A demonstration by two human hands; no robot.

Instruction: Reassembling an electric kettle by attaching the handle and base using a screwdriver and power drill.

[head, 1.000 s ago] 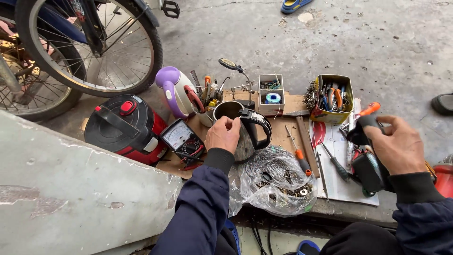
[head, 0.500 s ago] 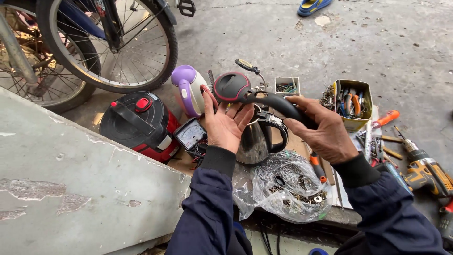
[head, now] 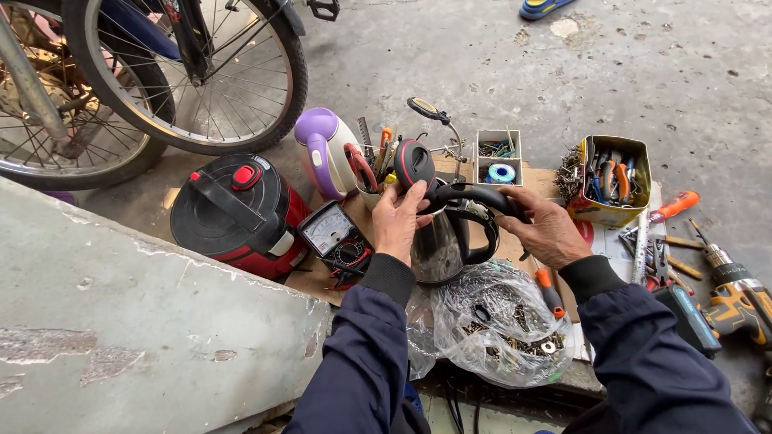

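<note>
A steel electric kettle (head: 438,245) with a black handle stands on a cardboard sheet (head: 527,181) in front of me. Its black and red lid (head: 415,162) is tipped up and open. My left hand (head: 399,221) rests against the kettle's left side just below the lid. My right hand (head: 545,231) grips the black handle (head: 474,195) at its top right. Both sleeves are dark blue.
A red and black cooker (head: 233,210) and a multimeter (head: 331,233) lie to the left. A purple kettle (head: 322,149), a cup of tools (head: 374,165), a parts box (head: 497,157) and a yellow tin (head: 611,178) stand behind. Plastic bag of parts (head: 498,321), cordless drill (head: 736,297), bicycle wheels (head: 185,72).
My right hand came from the tools at the right to the kettle handle. The lid has swung up and open, and the kettle now stands lower on the cardboard.
</note>
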